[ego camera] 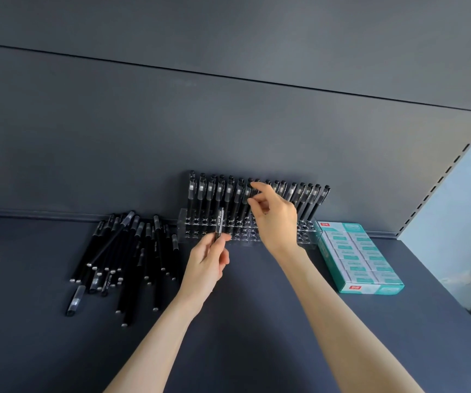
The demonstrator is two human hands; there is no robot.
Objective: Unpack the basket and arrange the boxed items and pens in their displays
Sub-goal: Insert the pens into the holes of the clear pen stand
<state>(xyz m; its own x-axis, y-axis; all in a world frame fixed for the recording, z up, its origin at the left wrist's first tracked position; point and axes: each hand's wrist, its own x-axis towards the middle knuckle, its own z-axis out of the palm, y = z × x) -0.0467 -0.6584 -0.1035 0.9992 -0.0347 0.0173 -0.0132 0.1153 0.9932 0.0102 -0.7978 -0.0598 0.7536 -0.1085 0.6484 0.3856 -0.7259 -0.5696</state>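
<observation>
A clear acrylic pen stand [184, 226] sits against the back wall of the dark shelf, with several black pens upright in its rear rows. My left hand [207, 263] pinches one black pen [219, 222] upright in front of the stand. My right hand [275, 215] reaches over the stand, its fingertips around the top of a standing pen [249, 184]. A loose pile of black pens [126, 251] lies on the shelf to the left of the stand. A teal and white display box of small boxed items [356, 256] stands to the right.
The dark shelf surface [257, 321] stretches toward me. A slotted shelf upright [455, 163] borders the right side, with a pale floor area beyond. No basket is in view.
</observation>
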